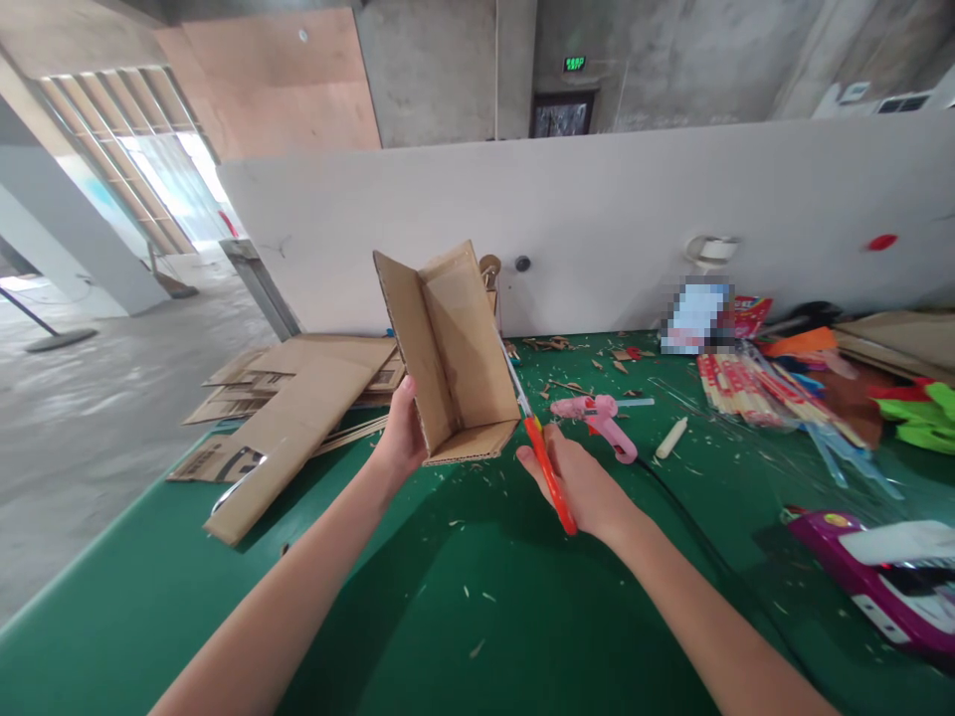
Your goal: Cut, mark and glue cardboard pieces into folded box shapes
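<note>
Cardboard piece (452, 353) gripped by left hand (403, 433); right hand (578, 482) grips orange scissors (548, 472).

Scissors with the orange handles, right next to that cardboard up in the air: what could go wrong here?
1. The folded cardboard piece is held off the green table by the left hand alone, so it may twist, and the scissors in the right hand could slip or cut crooked.
2. The pink glue gun lies just beyond the right hand; if it is hot, a bump might burn.
</note>
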The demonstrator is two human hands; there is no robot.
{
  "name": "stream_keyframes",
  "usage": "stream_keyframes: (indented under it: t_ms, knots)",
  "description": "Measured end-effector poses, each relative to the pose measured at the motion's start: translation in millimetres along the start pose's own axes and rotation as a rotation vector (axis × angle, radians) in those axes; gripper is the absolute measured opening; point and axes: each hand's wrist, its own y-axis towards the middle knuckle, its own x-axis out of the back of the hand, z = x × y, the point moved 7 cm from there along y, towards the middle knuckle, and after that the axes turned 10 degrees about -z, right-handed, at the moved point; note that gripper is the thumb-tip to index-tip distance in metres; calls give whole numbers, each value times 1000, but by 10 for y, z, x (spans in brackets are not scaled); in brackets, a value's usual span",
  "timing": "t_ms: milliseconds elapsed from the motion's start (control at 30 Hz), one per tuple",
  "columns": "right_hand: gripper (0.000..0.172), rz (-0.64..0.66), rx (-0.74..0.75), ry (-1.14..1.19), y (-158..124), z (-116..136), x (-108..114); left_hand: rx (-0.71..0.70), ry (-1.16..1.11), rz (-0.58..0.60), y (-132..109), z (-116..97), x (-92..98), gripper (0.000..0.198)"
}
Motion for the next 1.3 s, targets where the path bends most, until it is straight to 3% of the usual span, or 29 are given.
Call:
stream_keyframes:
  t_ms: [400,733,1000,1300]
  knots:
    - [34,-33,-35,-112,18,-19,-37,12,-20,27,27,37,34,58]
    - [31,-48,-8,-137,1,58,-16,-48,-23,58,-88,-74,-118,48]
    - [33,-34,52,-89,2,10,40,-30,-26,40,-32,-27,-36,47]
    - [41,-5,7,11,-9,-18,21,-2,10,28,-27,43,0,56]
